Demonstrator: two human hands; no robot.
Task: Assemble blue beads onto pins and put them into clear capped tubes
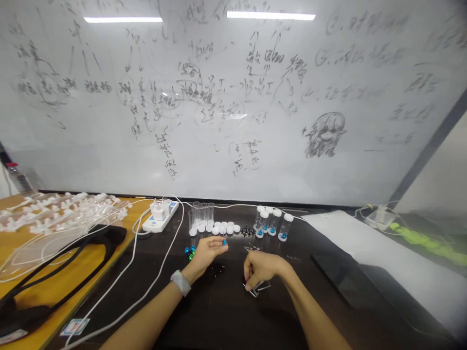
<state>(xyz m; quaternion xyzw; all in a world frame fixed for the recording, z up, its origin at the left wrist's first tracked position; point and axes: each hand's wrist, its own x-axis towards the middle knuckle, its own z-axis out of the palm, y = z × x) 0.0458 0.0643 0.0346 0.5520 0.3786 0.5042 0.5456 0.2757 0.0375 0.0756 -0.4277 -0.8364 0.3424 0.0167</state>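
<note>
My left hand (208, 253) reaches forward over the dark table (226, 316) and pinches a small blue bead (224, 242) at its fingertips. A few blue and green beads (189, 252) lie just left of that hand. My right hand (260, 270) is curled on a clear vial (257, 288) that lies on its side against the table. Ahead stand empty clear vials (202, 214), a row of white caps (219, 227), small black pieces (248, 231) and capped vials with blue beads inside (272, 223).
A white power strip (160, 217) with a charger and white cables sits at the left. A wooden table (65, 272) holds clear packets and a black strap (54, 277). A whiteboard covered in writing (233, 97) stands behind. White sheet (383, 257) lies at the right.
</note>
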